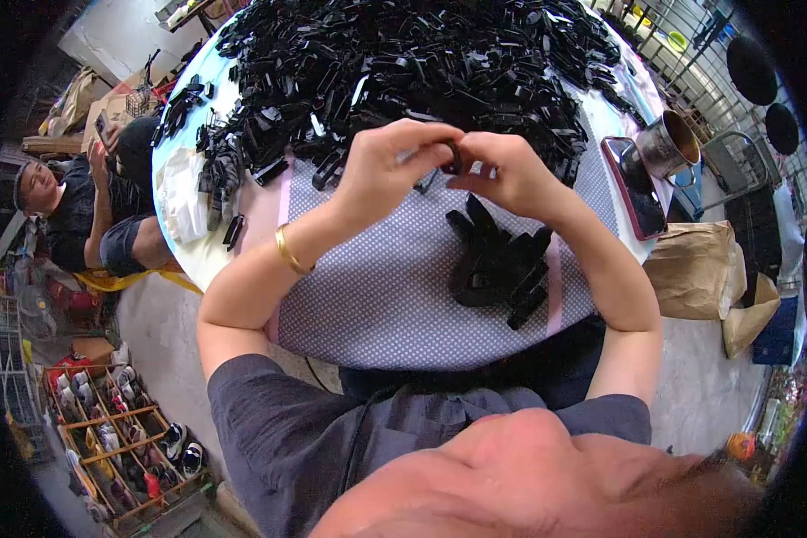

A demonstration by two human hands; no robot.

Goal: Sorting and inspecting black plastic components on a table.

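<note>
Above the near part of the round table, my left hand (390, 170) and my right hand (511, 175) meet, fingertips closed on a small dark curved piece (454, 161). Fingers cover most of it, so its exact kind is hidden. My left wrist wears a gold-coloured bangle. Just beyond my hands lies a large heap of black plastic parts (403, 76), glossy and tangled. Nearer to me, below my right hand, a smaller cluster of black parts (493, 264) rests on the patterned tablecloth (368, 287).
Right of my hands lie a dark-screened phone (635, 184) and a metal mug (668, 145). A white plastic bag (186, 197) sits at the table's left edge. Brown paper bags (695, 269) stand off to the right. A person (81, 206) sits at the left, near a shoe rack (121, 430).
</note>
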